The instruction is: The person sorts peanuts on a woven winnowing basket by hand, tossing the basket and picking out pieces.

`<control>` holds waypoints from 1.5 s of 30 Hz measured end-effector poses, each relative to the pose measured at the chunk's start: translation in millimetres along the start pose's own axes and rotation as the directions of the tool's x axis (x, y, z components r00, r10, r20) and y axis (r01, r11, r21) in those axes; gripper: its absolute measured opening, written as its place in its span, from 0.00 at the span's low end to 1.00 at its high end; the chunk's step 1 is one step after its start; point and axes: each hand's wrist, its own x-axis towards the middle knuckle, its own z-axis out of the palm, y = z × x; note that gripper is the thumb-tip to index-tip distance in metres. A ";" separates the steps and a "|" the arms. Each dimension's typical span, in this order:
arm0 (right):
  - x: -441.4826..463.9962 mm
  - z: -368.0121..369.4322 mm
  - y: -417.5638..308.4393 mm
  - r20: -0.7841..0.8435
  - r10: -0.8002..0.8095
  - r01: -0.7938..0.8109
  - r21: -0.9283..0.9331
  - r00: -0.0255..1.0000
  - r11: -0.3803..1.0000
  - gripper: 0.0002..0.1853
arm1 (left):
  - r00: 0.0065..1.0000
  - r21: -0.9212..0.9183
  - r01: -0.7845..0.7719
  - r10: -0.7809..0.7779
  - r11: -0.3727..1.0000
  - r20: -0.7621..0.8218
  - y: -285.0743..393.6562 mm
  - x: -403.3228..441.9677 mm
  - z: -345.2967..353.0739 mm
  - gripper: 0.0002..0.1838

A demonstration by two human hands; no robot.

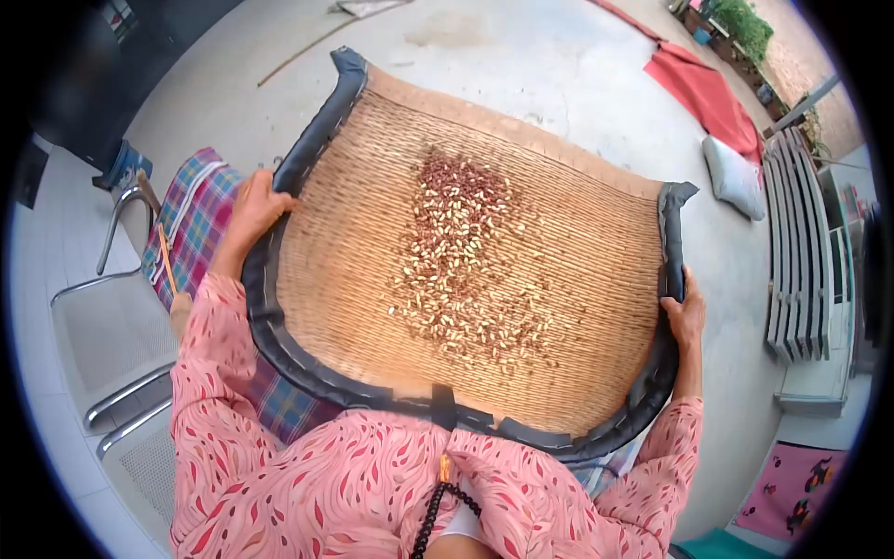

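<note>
Because the woven winnowing tray (326, 307) spreads wider than the person's body in the head view, it is held by both sides at once, presumably to share the load and prevent it tipping. The left hand (256, 210) pinches the black-wrapped rim (265, 321), its thumb laid over the inner side and the other fingers curled outside, mostly hidden. The right hand (687, 312) clasps the opposite side, thumb inward and fingers along the outer face; what its fingertips do underneath I cannot tell.

The tray lies before the torso, its rounded near edge close against the patterned pink top (372, 475), which probably steadies it; whether the two press together is unclear. The wrapping covers the sides and near curve, likely sparing the palms from rough weave and stopping anything rolling toward the wearer. The far edge carries only a flat tan band (512, 121).

Peanut-like kernels (456, 242) lie in a loose strip across the middle, away from both hands, reddish ones gathered toward the far end and pale ones scattered nearer. The thin spread seems to leave most pieces plainly visible. Plaid cloth (191, 186) shows beyond the left forearm.
</note>
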 end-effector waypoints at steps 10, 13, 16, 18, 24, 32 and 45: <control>-79.3 -21.3 -75.2 -0.071 0.197 -0.202 -0.574 0.978 0.793 0.29 | 0.981 0.110 -0.195 0.196 0.975 0.005 -6.1 -0.2 -25.1 0.17; -52.7 16.7 -110.0 -0.244 -0.496 0.346 -0.469 0.833 0.812 0.19 | 0.979 0.082 -0.201 0.199 0.976 0.035 -8.7 -5.8 -31.3 0.15; 4.9 82.9 -194.0 -0.148 -0.512 0.512 -0.037 0.846 0.858 0.08 | 0.967 0.082 -0.256 0.256 0.963 0.002 1.0 4.0 -20.7 0.14; 35.4 132.0 -242.8 -0.107 -0.535 0.544 0.224 0.838 0.808 0.07 | 0.967 0.064 -0.252 0.250 0.966 0.039 -6.0 6.0 -17.7 0.15; 86.5 219.3 -328.2 0.046 -0.571 0.567 0.073 0.820 0.821 0.03 | 0.985 0.049 -0.133 0.127 0.990 0.117 -8.5 6.8 -17.6 0.23; 91.4 240.3 -329.4 0.024 -0.703 0.699 -0.135 0.710 0.702 0.04 | 0.977 0.032 -0.215 0.215 0.976 0.010 -2.9 -3.2 -18.0 0.20; 87.7 192.4 -217.4 -0.252 -0.432 0.481 0.186 0.866 0.857 0.24 | 0.974 -0.015 -0.185 0.185 0.983 0.127 -6.0 7.7 -17.2 0.18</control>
